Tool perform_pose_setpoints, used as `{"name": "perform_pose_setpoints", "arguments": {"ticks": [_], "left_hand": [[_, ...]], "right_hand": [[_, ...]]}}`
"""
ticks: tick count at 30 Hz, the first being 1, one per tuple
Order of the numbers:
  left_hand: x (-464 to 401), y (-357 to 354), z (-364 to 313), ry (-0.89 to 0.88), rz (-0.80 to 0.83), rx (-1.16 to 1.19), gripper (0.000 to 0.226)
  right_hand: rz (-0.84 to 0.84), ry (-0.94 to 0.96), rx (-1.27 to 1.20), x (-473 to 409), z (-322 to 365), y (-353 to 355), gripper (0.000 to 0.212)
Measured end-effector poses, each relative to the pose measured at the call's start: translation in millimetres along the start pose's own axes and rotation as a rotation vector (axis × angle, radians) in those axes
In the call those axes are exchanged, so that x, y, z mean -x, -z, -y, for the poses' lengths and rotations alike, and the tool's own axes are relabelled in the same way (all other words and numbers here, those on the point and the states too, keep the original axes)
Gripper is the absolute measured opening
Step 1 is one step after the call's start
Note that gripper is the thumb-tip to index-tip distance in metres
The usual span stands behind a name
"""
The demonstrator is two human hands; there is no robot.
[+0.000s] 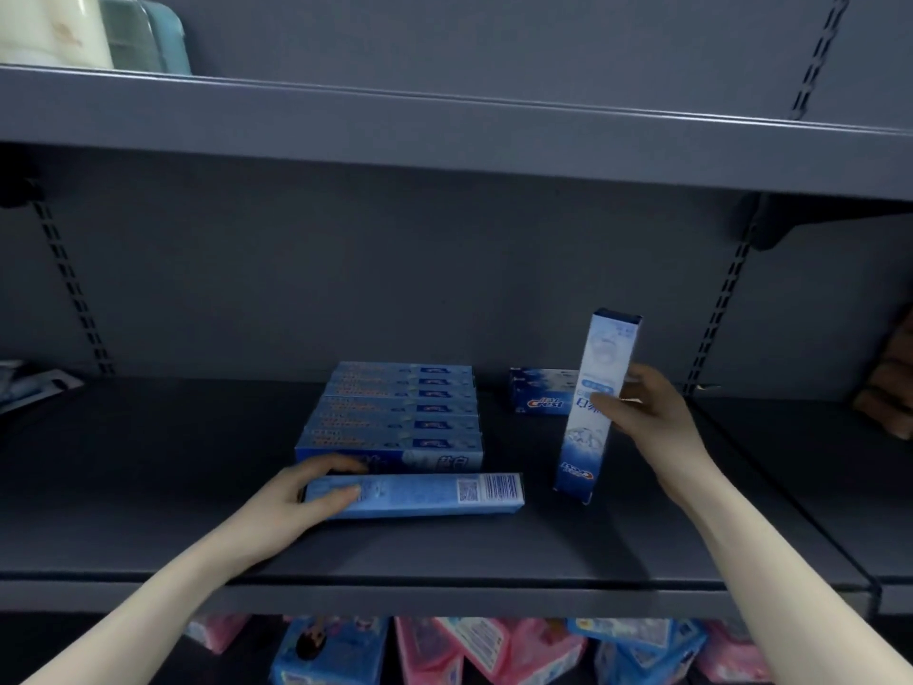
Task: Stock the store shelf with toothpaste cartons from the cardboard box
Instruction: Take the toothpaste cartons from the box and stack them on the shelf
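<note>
Your left hand (301, 491) grips the near end of a long, flat-sided toothpaste carton (415, 494), fingers curled over its top edge and thumb on the front face. This light-blue carton lies lengthwise on the shelf (444, 551), barcode and square code facing up at its right end, just in front of the row of cartons (395, 412). That row is a tidy block of matching blue boxes packed side by side, their glossy printed faces lined up from front to back.

Your right hand (647, 412) holds a second carton (590, 412) on end, thumb across its front face and fingers wrapped behind. It tilts slightly, its lower end at the shelf surface; you cannot tell whether it touches. Behind it another carton (541, 398) lies on its long edge against the back panel, logo facing out.

The shelf is smooth, matte dark-grey metal with a rounded front lip, backed by a plain grey panel and slotted uprights (74, 294). An upper shelf (444, 126) of the same metal carries a cream container (54, 27) and a teal box (148, 37) at far left. Below the lip, soft pink and blue plastic packs (494, 650) crowd together.
</note>
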State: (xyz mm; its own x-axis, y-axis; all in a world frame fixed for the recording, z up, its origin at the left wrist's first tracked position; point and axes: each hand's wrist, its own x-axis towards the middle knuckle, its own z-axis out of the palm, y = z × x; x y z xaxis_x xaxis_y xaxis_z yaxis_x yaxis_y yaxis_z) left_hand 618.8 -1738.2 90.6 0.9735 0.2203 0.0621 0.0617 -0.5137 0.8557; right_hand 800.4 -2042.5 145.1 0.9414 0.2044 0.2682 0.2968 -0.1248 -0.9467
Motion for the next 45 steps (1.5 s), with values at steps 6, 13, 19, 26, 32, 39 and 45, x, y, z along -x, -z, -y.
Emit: {"name": "perform_pose_setpoints", "arguments": {"ticks": [6, 13, 19, 26, 32, 39, 45], "left_hand": [[1, 4, 10, -0.03, 0.012, -0.076, 0.055], [3, 1, 18, -0.124, -0.07, -0.136, 0.059], [4, -1, 19, -0.248, -0.156, -0.163, 0.082], [8, 0, 25, -0.4, -0.238, -0.405, 0.053], [18, 8, 33, -0.475, -0.163, -0.444, 0.038], [20, 7, 36, -0.483, -0.257, -0.398, 0.034], [14, 12, 44, -0.543, -0.296, -0.443, 0.044]], "right_hand": [[0.071, 0.055, 0.095, 1, 5, -1, 0.038], [0.355, 0.067, 0.614, -7, 12, 15, 0.062], [0.419, 0.002, 0.727, -1, -8, 16, 0.063], [0.351, 0.046, 0.778, -1, -18, 15, 0.04], [0.37, 0.079, 0.857, 1, -28, 12, 0.037], [0.421, 0.037, 0.894, 7, -38, 11, 0.045], [0.425, 0.061, 0.913, 9, -37, 11, 0.049]]}}
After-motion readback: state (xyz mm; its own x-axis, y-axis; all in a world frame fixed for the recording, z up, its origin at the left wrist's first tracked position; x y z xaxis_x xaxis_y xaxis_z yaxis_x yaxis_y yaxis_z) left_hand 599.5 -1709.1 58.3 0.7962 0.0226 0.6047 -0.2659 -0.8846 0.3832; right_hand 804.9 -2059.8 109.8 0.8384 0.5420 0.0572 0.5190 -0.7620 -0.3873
